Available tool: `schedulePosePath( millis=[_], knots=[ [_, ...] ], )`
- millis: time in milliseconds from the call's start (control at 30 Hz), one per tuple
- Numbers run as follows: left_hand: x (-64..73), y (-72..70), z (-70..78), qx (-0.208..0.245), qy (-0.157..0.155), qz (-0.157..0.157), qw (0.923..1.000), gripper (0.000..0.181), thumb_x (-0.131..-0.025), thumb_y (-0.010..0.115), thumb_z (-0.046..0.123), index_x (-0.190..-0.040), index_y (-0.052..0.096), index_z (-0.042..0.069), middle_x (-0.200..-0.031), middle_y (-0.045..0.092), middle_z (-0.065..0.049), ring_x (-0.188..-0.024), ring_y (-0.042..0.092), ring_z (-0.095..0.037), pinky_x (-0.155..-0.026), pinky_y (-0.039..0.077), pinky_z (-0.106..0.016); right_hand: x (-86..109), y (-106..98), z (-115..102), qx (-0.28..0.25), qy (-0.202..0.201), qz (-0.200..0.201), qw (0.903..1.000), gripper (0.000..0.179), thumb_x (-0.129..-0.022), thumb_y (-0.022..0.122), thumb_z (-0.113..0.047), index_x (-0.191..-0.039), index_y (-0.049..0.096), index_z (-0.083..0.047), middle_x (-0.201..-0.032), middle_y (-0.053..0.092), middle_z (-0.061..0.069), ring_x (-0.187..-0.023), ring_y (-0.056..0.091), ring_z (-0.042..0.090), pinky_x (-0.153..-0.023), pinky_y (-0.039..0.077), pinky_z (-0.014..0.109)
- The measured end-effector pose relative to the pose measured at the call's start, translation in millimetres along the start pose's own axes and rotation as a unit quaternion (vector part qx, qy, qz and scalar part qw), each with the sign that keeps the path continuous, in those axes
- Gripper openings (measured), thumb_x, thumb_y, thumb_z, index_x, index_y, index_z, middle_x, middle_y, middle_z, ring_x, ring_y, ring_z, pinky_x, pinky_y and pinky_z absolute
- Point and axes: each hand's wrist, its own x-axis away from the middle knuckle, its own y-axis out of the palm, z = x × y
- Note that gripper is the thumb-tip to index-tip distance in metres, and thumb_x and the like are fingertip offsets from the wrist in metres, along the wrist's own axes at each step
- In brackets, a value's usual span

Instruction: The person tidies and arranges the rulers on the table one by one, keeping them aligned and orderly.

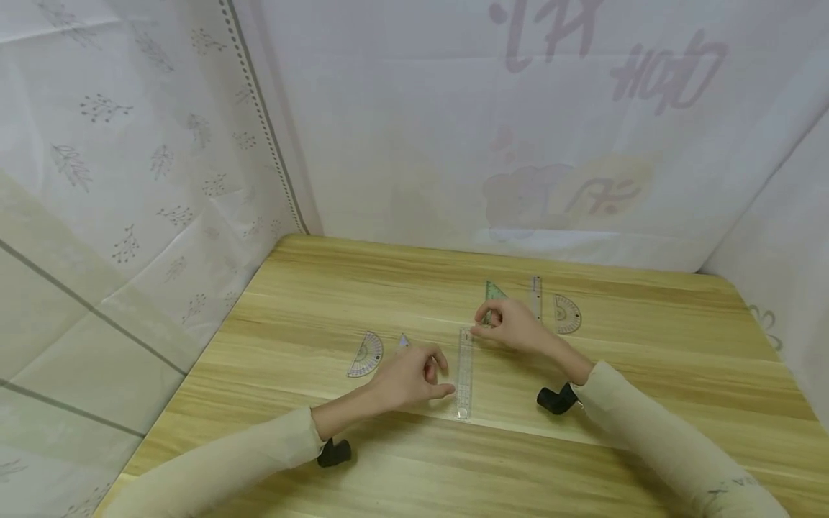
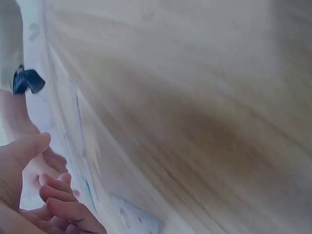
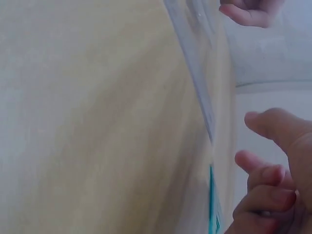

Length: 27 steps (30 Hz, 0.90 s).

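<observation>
So, the clear ruler (image 1: 464,374) lies on the wooden table (image 1: 615,450) between the 2 hands on my feed, its long axis running from near to far. That lengthwise lie is the relation I would work from: the left hand (image 1: 411,375) is on its left side, thumb tip just beside the near half, while the right hand (image 1: 514,325) is on its right, fingertips just beside the far end. I can't call either hand clearly closer, and from here I cannot tell whether they touch the ruler. Both look free to me: fingers loosely bent, thumbs held apart, nothing grasped in either wrist view. Farther off to the right, I see a green set square (image 1: 494,291) partly covered by the right hand, a 2nd ruler (image 1: 537,295) and a protractor (image 1: 568,314). On the left, another protractor (image 1: 368,355) lies near a pointed piece (image 1: 404,339) that the left hand mostly hides.
</observation>
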Motion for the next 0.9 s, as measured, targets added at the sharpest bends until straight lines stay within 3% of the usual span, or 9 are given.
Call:
schedulePosePath(
  millis=[267, 433, 667, 900],
  knots=[
    [-1.9, -9.3, -4.6, 0.001, 0.005, 0.010, 0.9999, 0.038, -0.084, 0.087, 0.027, -0.108, 0.065, 0.008, -0.068, 0.057, 0.010, -0.049, 0.045, -0.002, -0.043, 0.035, -0.020, 3.1, -22, 8, -0.030, -0.052, -0.031, 0.9977, 0.034, -0.091, 0.080, -0.022, -0.115, 0.069, 0.000, -0.066, 0.043, -0.004, -0.058, 0.039, 0.012, -0.067, 0.044, 0.033],
    [-5.7, -10.8, -5.2, -0.006, 0.014, 0.027, 0.9995, 0.042, -0.083, 0.087, 0.028, -0.112, 0.065, 0.007, -0.069, 0.057, 0.011, -0.052, 0.048, -0.004, -0.045, 0.038, -0.022, 6.1, -34, 10, -0.041, -0.071, -0.039, 0.9959, 0.036, -0.090, 0.081, -0.016, -0.118, 0.067, 0.002, -0.066, 0.042, -0.002, -0.058, 0.037, 0.012, -0.066, 0.042, 0.031],
    [-11.3, -14.2, -4.6, -0.003, 0.002, 0.028, 0.9996, 0.046, -0.083, 0.087, 0.030, -0.116, 0.064, 0.007, -0.070, 0.058, 0.011, -0.053, 0.050, -0.005, -0.047, 0.038, -0.023, 13.8, -48, 13, -0.034, -0.054, -0.044, 0.9970, 0.043, -0.090, 0.081, -0.013, -0.126, 0.063, 0.004, -0.069, 0.044, 0.001, -0.059, 0.037, 0.016, -0.062, 0.038, 0.031],
    [-16.7, -14.6, -0.4, -0.012, -0.006, 0.026, 0.9996, 0.049, -0.082, 0.087, 0.033, -0.118, 0.065, 0.008, -0.072, 0.059, 0.011, -0.054, 0.049, -0.005, -0.046, 0.037, -0.022, 27.7, -59, -14, -0.032, -0.045, -0.047, 0.9974, 0.040, -0.089, 0.078, -0.001, -0.124, 0.061, 0.010, -0.071, 0.046, 0.008, -0.062, 0.039, 0.020, -0.062, 0.037, 0.030]
  ],
)
